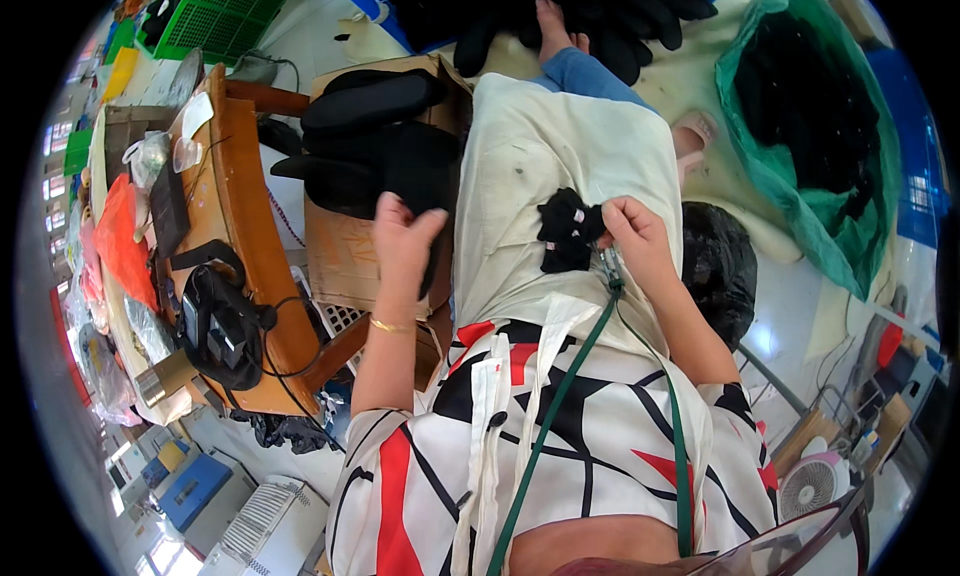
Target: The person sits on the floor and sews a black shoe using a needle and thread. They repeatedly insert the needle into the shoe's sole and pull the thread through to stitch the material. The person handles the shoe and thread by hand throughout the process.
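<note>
On the cream apron [520, 166] over my lap lies a small black plush piece [568, 238] with little pale patches. The thumb and fingers of my right hand [640, 241] pinch its right edge. Just below that hand, a small metal tool [611, 268], its kind unclear, hangs on a green lanyard [560, 406] from my neck. My left hand [403, 241] is raised beside large black stuffed pieces [385, 161], thumb and forefinger apart with nothing visible between them. Its other fingers are partly hidden. The black pieces rest on a cardboard box [345, 251].
A wooden table [265, 276] at left carries a black bag [220, 321] and plastic bags. At the far right stands a green sack [800, 216] of black pieces, with a black plastic bag [718, 271] nearer me. More black pieces [620, 21] lie ahead. A fan [812, 484] stands lower right.
</note>
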`<control>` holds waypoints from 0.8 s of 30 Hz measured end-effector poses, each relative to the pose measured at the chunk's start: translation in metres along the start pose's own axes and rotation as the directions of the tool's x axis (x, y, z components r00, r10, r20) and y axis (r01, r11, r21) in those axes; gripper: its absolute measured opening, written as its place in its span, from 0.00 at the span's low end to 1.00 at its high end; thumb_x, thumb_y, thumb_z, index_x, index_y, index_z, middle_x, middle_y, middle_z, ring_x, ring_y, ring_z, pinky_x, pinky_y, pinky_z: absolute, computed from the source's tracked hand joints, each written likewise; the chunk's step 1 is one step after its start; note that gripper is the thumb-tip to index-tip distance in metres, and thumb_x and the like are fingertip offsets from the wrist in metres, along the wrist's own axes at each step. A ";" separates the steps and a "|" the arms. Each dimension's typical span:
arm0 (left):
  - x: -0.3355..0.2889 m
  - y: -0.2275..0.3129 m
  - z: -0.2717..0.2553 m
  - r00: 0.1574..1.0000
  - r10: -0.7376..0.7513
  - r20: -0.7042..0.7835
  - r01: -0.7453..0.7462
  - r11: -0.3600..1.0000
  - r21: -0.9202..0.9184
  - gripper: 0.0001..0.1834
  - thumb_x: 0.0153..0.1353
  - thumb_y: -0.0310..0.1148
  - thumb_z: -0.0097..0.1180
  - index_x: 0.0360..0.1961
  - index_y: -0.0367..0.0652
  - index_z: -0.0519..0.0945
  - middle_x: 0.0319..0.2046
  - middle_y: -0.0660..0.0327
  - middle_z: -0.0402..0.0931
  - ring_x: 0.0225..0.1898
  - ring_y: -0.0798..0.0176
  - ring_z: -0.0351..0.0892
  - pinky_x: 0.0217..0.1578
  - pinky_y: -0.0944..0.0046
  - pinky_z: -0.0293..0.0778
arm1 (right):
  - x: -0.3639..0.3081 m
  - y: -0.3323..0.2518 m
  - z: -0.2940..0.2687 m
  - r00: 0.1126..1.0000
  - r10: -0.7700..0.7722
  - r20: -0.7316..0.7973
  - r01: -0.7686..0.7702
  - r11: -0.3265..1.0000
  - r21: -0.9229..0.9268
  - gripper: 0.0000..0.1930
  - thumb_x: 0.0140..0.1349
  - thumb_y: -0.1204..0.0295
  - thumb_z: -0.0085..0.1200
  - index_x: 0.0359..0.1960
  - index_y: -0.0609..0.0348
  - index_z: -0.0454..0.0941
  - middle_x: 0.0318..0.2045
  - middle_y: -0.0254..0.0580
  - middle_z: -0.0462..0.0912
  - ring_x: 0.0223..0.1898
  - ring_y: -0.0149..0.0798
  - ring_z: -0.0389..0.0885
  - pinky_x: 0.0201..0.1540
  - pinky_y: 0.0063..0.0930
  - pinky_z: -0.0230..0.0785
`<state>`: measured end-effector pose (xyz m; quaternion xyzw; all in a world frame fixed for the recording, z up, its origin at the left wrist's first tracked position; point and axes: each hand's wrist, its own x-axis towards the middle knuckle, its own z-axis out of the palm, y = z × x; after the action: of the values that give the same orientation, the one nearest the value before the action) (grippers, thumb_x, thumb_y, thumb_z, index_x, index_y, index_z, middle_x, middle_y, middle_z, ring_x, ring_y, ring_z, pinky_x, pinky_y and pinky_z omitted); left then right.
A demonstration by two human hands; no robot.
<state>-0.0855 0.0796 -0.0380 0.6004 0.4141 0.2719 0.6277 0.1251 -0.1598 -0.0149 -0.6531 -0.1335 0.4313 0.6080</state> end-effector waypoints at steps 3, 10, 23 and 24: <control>-0.037 -0.013 0.034 0.990 -0.009 0.143 -0.018 0.983 0.185 0.18 0.49 0.25 0.68 0.37 0.39 0.71 0.27 0.70 0.68 0.26 0.74 0.64 0.27 0.70 0.66 | 0.000 -0.003 0.002 1.000 -0.027 -0.009 0.027 0.998 0.048 0.12 0.71 0.65 0.52 0.39 0.62 0.79 0.27 0.26 0.77 0.28 0.20 0.75 0.34 0.17 0.71; -0.064 0.011 0.078 0.921 -0.240 0.305 0.278 0.957 -0.087 0.25 0.54 0.29 0.70 0.50 0.39 0.70 0.37 0.68 0.69 0.35 0.73 0.67 0.38 0.72 0.68 | 0.003 0.003 0.034 0.999 -0.041 -0.035 0.046 0.989 0.142 0.10 0.72 0.66 0.51 0.40 0.61 0.78 0.30 0.26 0.76 0.29 0.21 0.75 0.36 0.18 0.72; -0.039 0.035 0.101 0.792 -0.599 0.120 0.571 0.654 -0.497 0.12 0.63 0.33 0.64 0.41 0.35 0.80 0.43 0.58 0.81 0.43 0.67 0.81 0.47 0.67 0.76 | 0.010 -0.005 0.037 0.992 -0.080 0.101 0.092 0.988 -0.122 0.08 0.69 0.73 0.51 0.44 0.65 0.76 0.29 0.42 0.82 0.32 0.30 0.82 0.36 0.25 0.74; -0.037 0.038 0.103 0.774 -0.620 0.126 0.588 0.631 -0.506 0.12 0.62 0.33 0.65 0.41 0.35 0.80 0.42 0.58 0.82 0.43 0.67 0.81 0.47 0.67 0.76 | 0.013 -0.004 0.037 0.993 -0.046 0.112 0.055 0.996 -0.076 0.08 0.69 0.73 0.51 0.44 0.65 0.76 0.29 0.41 0.82 0.31 0.29 0.81 0.36 0.25 0.74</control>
<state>-0.0115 -0.0003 -0.0001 0.2263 0.5203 0.1647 0.8068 0.1073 -0.1248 -0.0118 -0.6484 -0.2002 0.4454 0.5841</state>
